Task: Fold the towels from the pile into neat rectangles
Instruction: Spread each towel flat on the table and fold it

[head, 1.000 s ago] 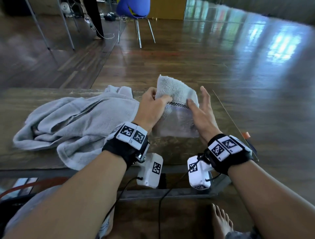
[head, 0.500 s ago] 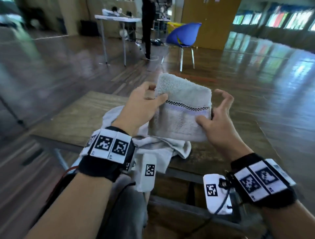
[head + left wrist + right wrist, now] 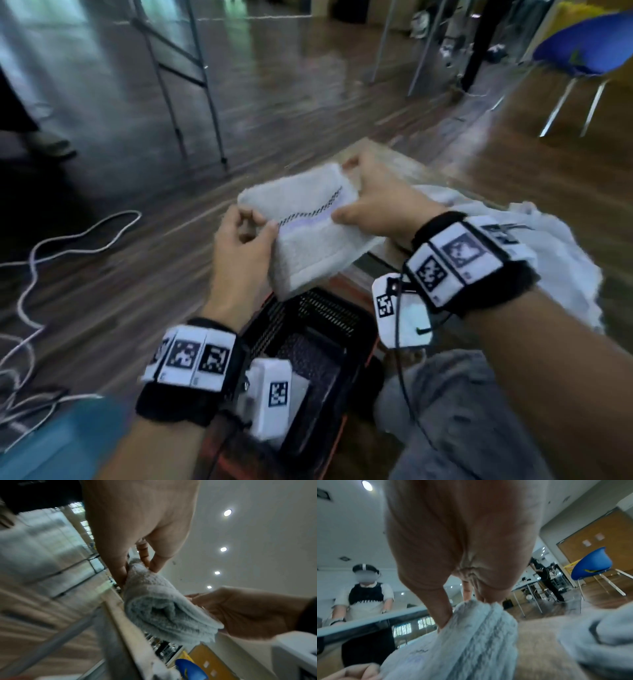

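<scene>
Now, floor (image 3: 144,274): open wood left of the tabletop (image 3: 394,161) edge.
Basket (image 3: 308,342): black, below the towel.
Folded towel (image 3: 308,236): carried off the tabletop, over basket.
Left hand (image 3: 239,253): pinched its near-left edge.
Right hand (image 3: 373,205): clamped its far edge.

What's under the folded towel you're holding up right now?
Under the folded white towel with a checkered band, gripped by left hand and right hand, sits a black mesh basket on the floor. Its contents are too blurred and partly covered by the wrist camera.
</scene>
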Demonstrator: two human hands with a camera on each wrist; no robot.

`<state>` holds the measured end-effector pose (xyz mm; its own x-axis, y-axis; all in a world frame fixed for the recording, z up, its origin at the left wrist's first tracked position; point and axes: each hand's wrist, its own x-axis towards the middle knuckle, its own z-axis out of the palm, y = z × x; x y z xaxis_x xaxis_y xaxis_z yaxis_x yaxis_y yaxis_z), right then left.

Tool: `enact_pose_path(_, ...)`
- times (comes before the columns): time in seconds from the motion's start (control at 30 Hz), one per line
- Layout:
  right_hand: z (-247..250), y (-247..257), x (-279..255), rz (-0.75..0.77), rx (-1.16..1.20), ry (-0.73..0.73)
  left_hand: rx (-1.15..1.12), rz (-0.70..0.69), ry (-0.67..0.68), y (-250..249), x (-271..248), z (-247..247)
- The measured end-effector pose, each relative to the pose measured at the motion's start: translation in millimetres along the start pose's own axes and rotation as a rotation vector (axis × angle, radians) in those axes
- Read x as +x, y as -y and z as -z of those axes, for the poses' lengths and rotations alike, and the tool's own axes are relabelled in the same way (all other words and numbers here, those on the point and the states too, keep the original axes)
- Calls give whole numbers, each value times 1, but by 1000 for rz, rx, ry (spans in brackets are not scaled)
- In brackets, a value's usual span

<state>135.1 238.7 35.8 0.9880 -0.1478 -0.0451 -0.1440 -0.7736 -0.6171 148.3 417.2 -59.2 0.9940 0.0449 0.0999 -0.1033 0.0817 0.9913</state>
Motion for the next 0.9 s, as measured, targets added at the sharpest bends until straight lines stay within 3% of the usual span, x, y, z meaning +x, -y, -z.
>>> enact_pose_path(0.13, -93, -18, 32, -132, -118, 296, 147, 263, -71, 88, -25, 38)
enact_pose_path(0.23, -159, -60, 42, -300, -230, 477, 285, 583, 67, 153, -51, 43)
enact_pose_path(0.33, -209, -113, 43, -475, -261, 496, 265, 838, 246, 202, -65, 32)
enact_pose_path(0.4, -232, -145, 41, -582, -263, 460, 305, 935, 287, 229, -62, 20)
enact_pose_path(0.53, -260, -183, 49, -651, -294, 418, 346, 993, 264, 277, -45, -3)
enact_pose_path(0.77, -281, -197, 74, -494, -172, 386, 352, 1035, 199, 337, -7, -12)
enact_pose_path(0.9, -290, -211, 61, -558, -135, 460, 361, 1142, 161, 353, -7, -6)
